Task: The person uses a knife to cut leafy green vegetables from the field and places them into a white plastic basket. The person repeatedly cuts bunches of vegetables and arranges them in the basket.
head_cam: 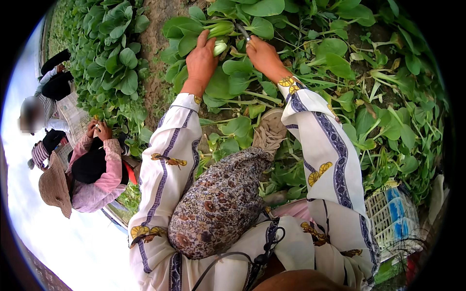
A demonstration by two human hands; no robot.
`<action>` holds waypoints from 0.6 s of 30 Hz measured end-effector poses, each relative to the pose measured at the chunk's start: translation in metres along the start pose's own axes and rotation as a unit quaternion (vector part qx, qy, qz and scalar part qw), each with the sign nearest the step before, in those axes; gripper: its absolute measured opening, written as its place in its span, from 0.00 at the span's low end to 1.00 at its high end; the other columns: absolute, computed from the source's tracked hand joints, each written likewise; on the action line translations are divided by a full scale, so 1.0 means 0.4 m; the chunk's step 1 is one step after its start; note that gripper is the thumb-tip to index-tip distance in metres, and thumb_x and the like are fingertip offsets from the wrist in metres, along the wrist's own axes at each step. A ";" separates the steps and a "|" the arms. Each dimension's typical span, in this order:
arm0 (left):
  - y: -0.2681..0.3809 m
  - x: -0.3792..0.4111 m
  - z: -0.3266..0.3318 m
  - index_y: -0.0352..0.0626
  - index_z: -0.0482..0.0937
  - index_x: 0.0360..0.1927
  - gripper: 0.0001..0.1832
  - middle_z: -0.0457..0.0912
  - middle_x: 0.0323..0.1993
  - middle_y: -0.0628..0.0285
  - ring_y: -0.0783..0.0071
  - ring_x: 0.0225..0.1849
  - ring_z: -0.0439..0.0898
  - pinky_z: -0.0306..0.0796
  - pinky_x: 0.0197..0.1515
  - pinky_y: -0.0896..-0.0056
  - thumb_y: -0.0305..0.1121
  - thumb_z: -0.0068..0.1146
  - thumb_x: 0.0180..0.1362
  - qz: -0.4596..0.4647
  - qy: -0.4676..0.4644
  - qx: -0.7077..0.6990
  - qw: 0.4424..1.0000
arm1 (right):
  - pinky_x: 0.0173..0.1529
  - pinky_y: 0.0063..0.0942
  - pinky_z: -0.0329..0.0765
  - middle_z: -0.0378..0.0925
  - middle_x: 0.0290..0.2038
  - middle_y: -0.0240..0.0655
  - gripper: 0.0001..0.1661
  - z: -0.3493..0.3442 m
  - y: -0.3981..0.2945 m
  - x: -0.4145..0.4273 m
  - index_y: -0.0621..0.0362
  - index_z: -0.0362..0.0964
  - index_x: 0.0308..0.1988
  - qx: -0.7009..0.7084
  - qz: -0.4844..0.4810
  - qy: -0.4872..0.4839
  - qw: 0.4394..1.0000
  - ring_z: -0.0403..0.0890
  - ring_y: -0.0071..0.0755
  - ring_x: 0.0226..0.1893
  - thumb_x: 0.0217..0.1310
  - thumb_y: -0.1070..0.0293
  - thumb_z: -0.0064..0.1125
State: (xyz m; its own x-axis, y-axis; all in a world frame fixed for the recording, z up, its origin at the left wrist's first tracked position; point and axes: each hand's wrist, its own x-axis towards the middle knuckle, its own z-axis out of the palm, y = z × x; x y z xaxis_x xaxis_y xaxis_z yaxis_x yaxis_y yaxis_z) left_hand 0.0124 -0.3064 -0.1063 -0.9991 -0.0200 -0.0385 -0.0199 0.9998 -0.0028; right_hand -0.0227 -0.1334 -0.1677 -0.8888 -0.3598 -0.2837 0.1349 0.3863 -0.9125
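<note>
At the top centre of the head view, my left hand (202,57) is on a leafy green vegetable like bok choy (221,28), its fingers against the pale stalks. The white stem base of another plant (219,47) shows beside those fingers. My right hand (264,56) grips the handle of a sickle (242,31), whose curved metal blade points up and left towards the plant's base. Leaves hide the blade's tip. Between my hands and below them spread broad green leaves (238,83).
A plastic crate (376,209) stands at the lower right. Cut or fallen greens (382,127) cover the ground at right. My shoe (270,131) is among leaves. At left, a person in a straw hat (56,185) and other people crouch beside a planted row (109,65) and crates (71,112).
</note>
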 end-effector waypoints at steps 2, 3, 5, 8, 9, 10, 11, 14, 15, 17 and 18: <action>0.013 0.001 0.003 0.49 0.75 0.45 0.23 0.67 0.57 0.70 0.64 0.39 0.79 0.74 0.38 0.65 0.30 0.63 0.41 0.006 0.003 -0.005 1.000 | 0.34 0.39 0.70 0.74 0.29 0.50 0.16 0.003 0.013 0.015 0.61 0.66 0.41 -0.019 -0.004 0.012 1.000 0.74 0.55 0.29 0.59 0.61 0.46; 0.011 -0.001 0.003 0.49 0.75 0.45 0.23 0.67 0.57 0.70 0.64 0.39 0.79 0.74 0.38 0.65 0.30 0.63 0.41 0.005 0.003 -0.003 1.000 | 0.33 0.38 0.70 0.74 0.29 0.50 0.16 0.009 0.009 0.024 0.61 0.66 0.42 -0.027 -0.006 0.011 1.000 0.74 0.54 0.28 0.59 0.61 0.46; 0.006 -0.005 -0.001 0.49 0.75 0.45 0.23 0.67 0.57 0.70 0.64 0.39 0.79 0.74 0.38 0.65 0.30 0.64 0.41 0.004 0.013 -0.007 1.000 | 0.35 0.38 0.71 0.75 0.30 0.50 0.18 0.009 0.012 0.016 0.62 0.67 0.44 -0.014 -0.003 0.002 1.000 0.74 0.54 0.30 0.58 0.60 0.46; 0.005 -0.026 -0.011 0.50 0.75 0.45 0.23 0.67 0.57 0.70 0.64 0.40 0.79 0.74 0.38 0.66 0.30 0.64 0.40 0.000 0.050 -0.040 0.998 | 0.37 0.37 0.73 0.77 0.31 0.50 0.29 -0.026 0.005 -0.072 0.63 0.63 0.54 0.068 0.021 0.009 0.997 0.79 0.48 0.30 0.57 0.58 0.50; 0.016 -0.033 -0.023 0.50 0.75 0.45 0.24 0.68 0.57 0.71 0.65 0.40 0.79 0.74 0.38 0.67 0.29 0.64 0.40 0.010 0.069 -0.058 0.996 | 0.34 0.35 0.74 0.77 0.31 0.48 0.29 -0.044 -0.002 -0.085 0.63 0.63 0.54 0.095 0.031 0.016 0.995 0.79 0.44 0.28 0.57 0.57 0.52; 0.027 -0.051 -0.037 0.50 0.76 0.45 0.24 0.68 0.57 0.71 0.66 0.40 0.79 0.74 0.38 0.68 0.28 0.64 0.40 0.019 0.084 -0.077 0.993 | 0.31 0.33 0.74 0.78 0.30 0.46 0.30 -0.061 -0.011 -0.104 0.63 0.63 0.54 0.124 0.043 0.020 0.991 0.79 0.39 0.26 0.57 0.57 0.53; 0.037 -0.069 -0.055 0.49 0.76 0.45 0.23 0.69 0.57 0.70 0.67 0.41 0.79 0.74 0.38 0.70 0.27 0.64 0.39 0.039 0.103 -0.092 0.990 | 0.28 0.31 0.74 0.78 0.29 0.44 0.30 -0.081 -0.023 -0.129 0.63 0.63 0.55 0.152 0.056 0.025 0.986 0.79 0.35 0.25 0.57 0.56 0.55; 0.093 -0.115 -0.144 0.45 0.78 0.43 0.21 0.72 0.54 0.68 0.70 0.44 0.79 0.75 0.40 0.74 0.24 0.62 0.39 0.113 0.166 -0.127 0.971 | 0.15 0.17 0.65 0.78 0.33 0.39 0.28 -0.173 -0.046 -0.224 0.65 0.64 0.52 0.379 0.122 0.001 0.917 0.71 0.17 0.15 0.57 0.58 0.58; 0.120 -0.131 -0.174 0.43 0.79 0.41 0.19 0.73 0.54 0.65 0.69 0.45 0.79 0.75 0.41 0.74 0.24 0.62 0.40 0.144 0.163 -0.131 0.967 | 0.15 0.17 0.65 0.78 0.33 0.40 0.27 -0.196 -0.046 -0.252 0.65 0.65 0.50 0.426 0.127 0.035 0.895 0.70 0.16 0.13 0.57 0.58 0.58; 0.164 -0.156 -0.210 0.45 0.80 0.39 0.19 0.72 0.55 0.68 0.75 0.42 0.79 0.74 0.35 0.76 0.25 0.60 0.38 0.237 0.198 -0.129 0.942 | 0.17 0.17 0.65 0.75 0.28 0.34 0.22 -0.249 -0.083 -0.293 0.62 0.68 0.47 0.529 0.117 0.071 0.838 0.67 0.16 0.13 0.60 0.57 0.56; 0.190 -0.167 -0.227 0.45 0.80 0.38 0.18 0.73 0.54 0.68 0.76 0.42 0.80 0.75 0.36 0.76 0.25 0.59 0.37 0.273 0.182 -0.137 0.935 | 0.17 0.17 0.63 0.73 0.26 0.31 0.21 -0.272 -0.082 -0.306 0.61 0.69 0.47 0.558 0.110 0.026 0.822 0.66 0.15 0.13 0.60 0.57 0.55</action>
State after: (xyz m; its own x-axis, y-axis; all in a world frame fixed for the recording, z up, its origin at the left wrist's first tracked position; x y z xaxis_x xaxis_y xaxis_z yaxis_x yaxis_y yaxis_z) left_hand 0.0741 -0.2289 -0.0133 -0.8086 0.4460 0.3838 0.5379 0.8247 0.1750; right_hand 0.0340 -0.0097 -0.0711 -0.8026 -0.3372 -0.4921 0.5871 -0.5924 -0.5517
